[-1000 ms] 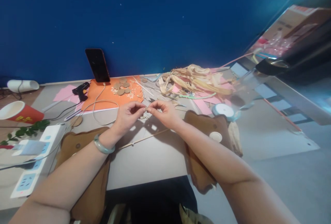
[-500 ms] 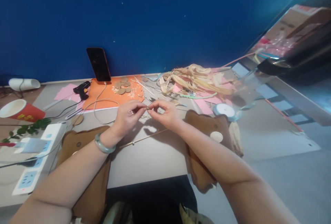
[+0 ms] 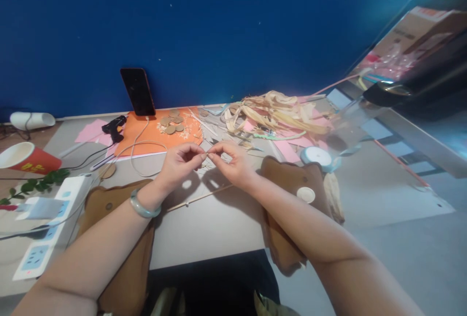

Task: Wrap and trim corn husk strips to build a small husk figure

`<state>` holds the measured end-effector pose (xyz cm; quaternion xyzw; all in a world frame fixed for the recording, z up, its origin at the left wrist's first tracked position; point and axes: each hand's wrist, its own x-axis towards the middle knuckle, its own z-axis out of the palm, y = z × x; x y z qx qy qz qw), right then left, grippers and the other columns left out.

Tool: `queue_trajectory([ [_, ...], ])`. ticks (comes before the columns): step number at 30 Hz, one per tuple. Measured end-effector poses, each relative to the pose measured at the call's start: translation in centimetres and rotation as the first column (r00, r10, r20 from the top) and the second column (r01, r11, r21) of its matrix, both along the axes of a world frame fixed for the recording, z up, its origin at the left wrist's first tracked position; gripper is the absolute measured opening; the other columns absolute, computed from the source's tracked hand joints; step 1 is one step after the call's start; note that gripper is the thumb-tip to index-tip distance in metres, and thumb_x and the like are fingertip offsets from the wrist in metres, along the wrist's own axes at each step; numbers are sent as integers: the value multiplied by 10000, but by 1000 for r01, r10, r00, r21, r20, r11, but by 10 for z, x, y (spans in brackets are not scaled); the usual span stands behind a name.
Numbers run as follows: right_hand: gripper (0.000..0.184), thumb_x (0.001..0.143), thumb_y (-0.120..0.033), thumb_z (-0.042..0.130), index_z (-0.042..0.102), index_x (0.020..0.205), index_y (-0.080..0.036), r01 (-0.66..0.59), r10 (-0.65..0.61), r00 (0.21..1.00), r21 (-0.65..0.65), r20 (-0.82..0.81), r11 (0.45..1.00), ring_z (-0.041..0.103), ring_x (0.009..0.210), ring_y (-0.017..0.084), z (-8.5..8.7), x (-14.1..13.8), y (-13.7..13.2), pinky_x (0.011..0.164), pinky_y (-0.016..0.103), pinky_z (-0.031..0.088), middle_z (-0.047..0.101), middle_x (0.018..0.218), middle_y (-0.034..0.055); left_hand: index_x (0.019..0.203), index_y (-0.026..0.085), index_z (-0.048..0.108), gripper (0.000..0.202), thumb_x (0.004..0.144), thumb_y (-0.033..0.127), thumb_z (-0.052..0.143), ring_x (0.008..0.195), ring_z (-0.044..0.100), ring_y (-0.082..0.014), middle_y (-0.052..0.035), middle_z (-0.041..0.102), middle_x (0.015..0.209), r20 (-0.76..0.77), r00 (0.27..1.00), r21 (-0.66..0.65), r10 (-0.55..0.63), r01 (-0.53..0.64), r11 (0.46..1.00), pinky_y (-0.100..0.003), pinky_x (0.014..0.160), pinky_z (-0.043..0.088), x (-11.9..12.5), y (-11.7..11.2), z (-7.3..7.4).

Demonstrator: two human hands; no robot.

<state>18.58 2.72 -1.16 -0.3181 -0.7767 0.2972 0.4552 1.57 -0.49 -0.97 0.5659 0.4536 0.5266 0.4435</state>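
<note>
My left hand [image 3: 181, 163] and my right hand [image 3: 233, 163] meet fingertip to fingertip above the table. Each has thumb and index finger pinched together on something tiny between them, too small to make out. Below the hands, a thin stick [image 3: 199, 198] with a small knob lies aslant on the tabletop. An orange sheet [image 3: 146, 136] lies beyond my left hand, with several round brown discs [image 3: 171, 121] and pale shreds on it. Past my right hand spreads a heap of dried, pale husk strips [image 3: 277, 109]. My forearms pass over two brown cushions [image 3: 122, 214] [image 3: 282, 180].
A phone [image 3: 137, 91] leans on the blue partition, its white cable looping forward. On the left are a red paper cup [image 3: 40, 159], a power strip [image 3: 54, 228] and a black glue-gun-like tool [image 3: 115, 129]. A ribbon spool [image 3: 316, 157] and a clear container [image 3: 346, 129] stand right.
Both hands keep the same pinch at nearly the same place, with the fingertips slightly shifted. The whole view has moved a little.
</note>
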Motion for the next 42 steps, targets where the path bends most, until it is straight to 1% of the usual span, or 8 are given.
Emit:
queue_trajectory([
  [5, 100, 852, -243, 602, 607, 776, -179, -54, 51, 998, -61, -39, 997, 584, 697, 139, 5, 1, -2, 723, 298, 459, 650, 741, 19, 732, 149, 596, 164, 778, 274, 692, 493, 498, -69, 32, 562, 570, 213, 966, -164, -149, 186, 969, -203, 515, 414, -2, 1, 4],
  [14, 90, 886, -233, 540, 558, 816, -180, -125, 122, 991, -56, -59, 991, 566, 711, 132, 5, 1, -3, 703, 284, 462, 605, 759, 15, 755, 143, 589, 155, 786, 255, 691, 524, 527, -71, 25, 570, 610, 349, 909, -267, -226, 328, 906, -197, 534, 419, -5, 1, 4],
  [19, 89, 868, -227, 584, 583, 787, -191, -10, 12, 1000, 134, -20, 991, 563, 670, 136, 3, 1, -3, 775, 332, 438, 635, 718, 6, 743, 141, 581, 158, 787, 253, 683, 533, 527, -70, 23, 566, 619, 368, 907, -280, -203, 316, 906, -193, 535, 413, -5, 1, 4],
  [23, 79, 867, -185, 585, 604, 791, -191, 27, -32, 999, 324, 13, 946, 584, 648, 127, 0, 2, -2, 825, 358, 408, 675, 745, 3, 728, 141, 568, 172, 793, 263, 671, 546, 529, -72, 22, 561, 624, 387, 897, -288, -213, 337, 896, -197, 550, 418, -3, 1, 5],
  [27, 58, 865, -172, 583, 619, 824, -193, 56, -70, 997, 426, 17, 903, 632, 719, 149, -2, 3, -2, 841, 372, 402, 707, 795, 22, 723, 146, 565, 194, 789, 289, 678, 549, 526, -73, 22, 567, 624, 382, 900, -288, -212, 333, 898, -200, 564, 423, -1, 0, 7],
  [30, 82, 879, -194, 560, 633, 844, -206, 46, -79, 995, 409, 65, 911, 648, 756, 171, -1, 4, -3, 851, 395, 395, 724, 833, 37, 726, 145, 579, 210, 768, 311, 701, 546, 526, -77, 21, 568, 611, 363, 913, -296, -188, 304, 905, -204, 560, 422, 1, -1, 7],
  [37, 116, 893, -249, 561, 621, 799, -217, 28, -48, 996, 243, 79, 970, 626, 702, 169, 2, 4, -5, 871, 407, 379, 718, 797, 24, 752, 143, 650, 199, 728, 313, 750, 550, 535, -75, 13, 610, 625, 314, 942, -272, -120, 210, 939, -212, 575, 437, -2, 0, 3],
  [42, 126, 907, -238, 532, 571, 790, -210, 17, -36, 997, 238, 75, 971, 562, 646, 153, 2, 4, -3, 850, 387, 384, 674, 739, 13, 837, 142, 709, 224, 702, 309, 774, 592, 593, -114, -21, 666, 647, 252, 958, -244, -133, 196, 950, -256, 627, 481, -7, 1, 0],
])
